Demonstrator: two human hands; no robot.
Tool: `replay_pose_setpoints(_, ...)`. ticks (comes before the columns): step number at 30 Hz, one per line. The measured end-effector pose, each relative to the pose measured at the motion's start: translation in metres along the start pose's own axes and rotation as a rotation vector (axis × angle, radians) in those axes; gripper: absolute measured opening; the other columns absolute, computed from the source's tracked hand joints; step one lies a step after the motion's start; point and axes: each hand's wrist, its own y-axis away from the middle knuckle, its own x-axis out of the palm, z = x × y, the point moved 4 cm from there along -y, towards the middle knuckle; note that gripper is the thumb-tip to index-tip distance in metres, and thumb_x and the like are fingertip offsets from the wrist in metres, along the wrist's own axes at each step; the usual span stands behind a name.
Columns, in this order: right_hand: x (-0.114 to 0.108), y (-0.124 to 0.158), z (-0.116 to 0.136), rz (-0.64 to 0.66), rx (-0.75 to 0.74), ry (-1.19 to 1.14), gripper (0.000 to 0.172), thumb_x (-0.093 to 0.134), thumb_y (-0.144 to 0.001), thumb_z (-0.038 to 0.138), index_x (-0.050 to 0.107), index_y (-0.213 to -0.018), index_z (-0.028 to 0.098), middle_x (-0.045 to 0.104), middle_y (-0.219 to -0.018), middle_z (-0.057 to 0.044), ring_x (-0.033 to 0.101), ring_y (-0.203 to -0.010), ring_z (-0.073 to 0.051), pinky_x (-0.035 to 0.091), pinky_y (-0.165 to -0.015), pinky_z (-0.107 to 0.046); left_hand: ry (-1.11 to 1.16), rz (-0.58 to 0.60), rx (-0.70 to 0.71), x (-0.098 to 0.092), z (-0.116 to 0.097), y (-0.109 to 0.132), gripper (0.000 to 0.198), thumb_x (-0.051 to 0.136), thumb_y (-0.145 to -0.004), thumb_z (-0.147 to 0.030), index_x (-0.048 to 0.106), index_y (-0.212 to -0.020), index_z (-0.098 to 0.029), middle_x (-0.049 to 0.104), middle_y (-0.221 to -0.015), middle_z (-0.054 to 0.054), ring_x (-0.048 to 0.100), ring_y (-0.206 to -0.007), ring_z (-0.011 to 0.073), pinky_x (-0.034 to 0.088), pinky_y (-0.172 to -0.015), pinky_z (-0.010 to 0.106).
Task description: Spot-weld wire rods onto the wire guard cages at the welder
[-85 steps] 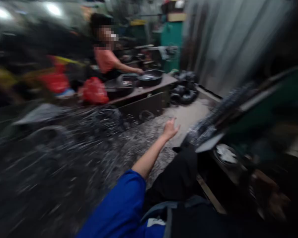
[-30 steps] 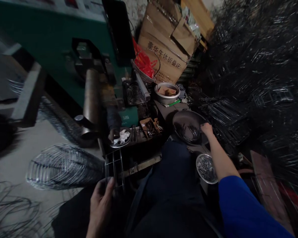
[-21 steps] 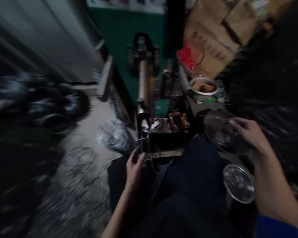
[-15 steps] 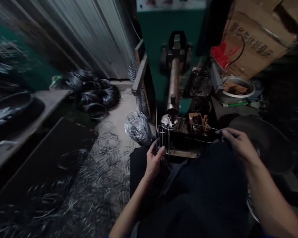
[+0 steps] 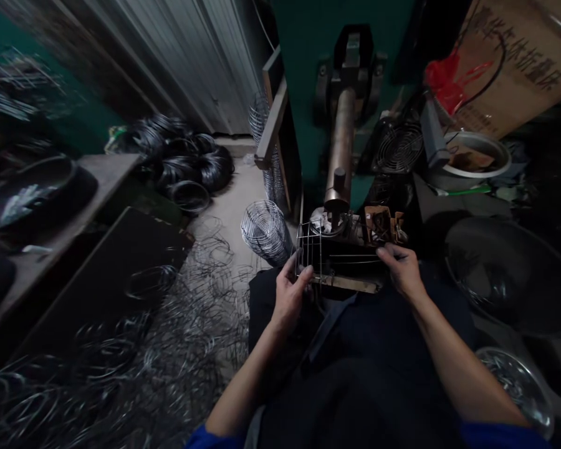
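My left hand (image 5: 290,288) grips the lower left side of a small wire rack (image 5: 310,246), thumb in front and fingers behind. The rack stands upright in front of the machine's round metal arm (image 5: 342,146). To the right, my right hand (image 5: 402,268) pinches the end of a thin metal wire (image 5: 353,255) between thumb and fingertips. The wire points left toward the rack, with a gap between them. A second thin line runs just below it; whether it is another held wire I cannot tell. A wooden strip (image 5: 348,284) lies below both hands.
A stack of round wire grilles (image 5: 264,224) stands left of the rack. Loose wire rings (image 5: 182,337) cover the floor. On the right are a large dark basin (image 5: 509,274), a clear bowl (image 5: 518,386) and a metal bowl (image 5: 502,163). Small cardboard boxes (image 5: 378,224) sit behind my right hand.
My right hand has moved left with the wire, closer to the rack, and the wire now lies level. My left hand still holds the rack. The view has tilted down slightly.
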Motion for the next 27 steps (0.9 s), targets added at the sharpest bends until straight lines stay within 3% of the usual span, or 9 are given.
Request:
replay_pose_setpoints(5,0.004,-0.013,-0.003,0.054,-0.026,0.039,0.055,0.073,-0.079,0.048,0.032,-0.054,0.02,0.027,-0.058,0.005,0.025,-0.057,-0.01,0.02,-0.056,-0.028,-0.053,-0.028,0.039,0.012,0.005,-0.013,0.071,0.08,-0.075,-0.04,0.057,-0.138,-0.017,0.07,-0.097,0.006,0.065,-0.083,0.0149,0.054,-0.079,0.026)
replay_pose_setpoints(9,0.006,-0.024,-0.008,0.06,-0.032,0.07,0.058,0.073,-0.076,0.051,0.03,-0.052,0.02,0.025,-0.057,0.006,0.024,-0.056,-0.01,0.019,-0.055,-0.027,-0.055,-0.038,0.076,0.019,0.003,-0.021,0.07,0.081,-0.075,-0.039,0.057,-0.137,-0.018,0.069,-0.116,0.009,0.065,-0.102,0.0188,0.051,-0.091,0.028)
replay_pose_setpoints(12,0.005,-0.029,-0.009,0.067,-0.025,0.077,0.058,0.073,-0.075,0.052,0.03,-0.052,0.021,0.026,-0.057,0.006,0.024,-0.056,-0.01,0.02,-0.055,-0.027,-0.054,-0.011,0.062,0.021,0.004,-0.025,0.073,0.078,-0.077,-0.042,0.053,-0.141,-0.019,0.07,-0.104,0.007,0.065,-0.086,0.015,0.053,-0.079,0.025)
replay_pose_setpoints(17,0.001,-0.036,-0.009,0.068,-0.03,0.11,0.057,0.072,-0.074,0.052,0.031,-0.052,0.021,0.027,-0.057,0.005,0.026,-0.056,-0.01,0.022,-0.055,-0.026,-0.035,-0.004,0.019,0.024,0.004,-0.03,0.081,0.077,-0.077,-0.046,0.046,-0.146,-0.017,0.065,-0.085,0.003,0.054,-0.058,0.0084,0.047,-0.054,0.02)
replay_pose_setpoints(20,0.0,-0.04,-0.012,0.073,-0.028,0.125,0.055,0.072,-0.075,0.052,0.032,-0.053,0.021,0.027,-0.058,0.005,0.026,-0.057,-0.01,0.022,-0.055,-0.026,-0.02,-0.013,0.017,0.028,0.002,-0.034,0.082,0.078,-0.076,-0.046,0.045,-0.146,-0.016,0.062,-0.079,0.0,0.05,-0.054,0.0071,0.047,-0.053,0.02)
replay_pose_setpoints(27,-0.001,-0.05,-0.01,0.075,-0.022,0.123,0.056,0.072,-0.074,0.053,0.032,-0.053,0.021,0.026,-0.058,0.005,0.025,-0.056,-0.01,0.022,-0.055,-0.027,-0.035,-0.046,0.044,0.033,-0.004,-0.045,0.078,0.08,-0.072,-0.046,0.054,-0.14,-0.016,0.064,-0.077,0.001,0.059,-0.063,0.0122,0.052,-0.066,0.026)
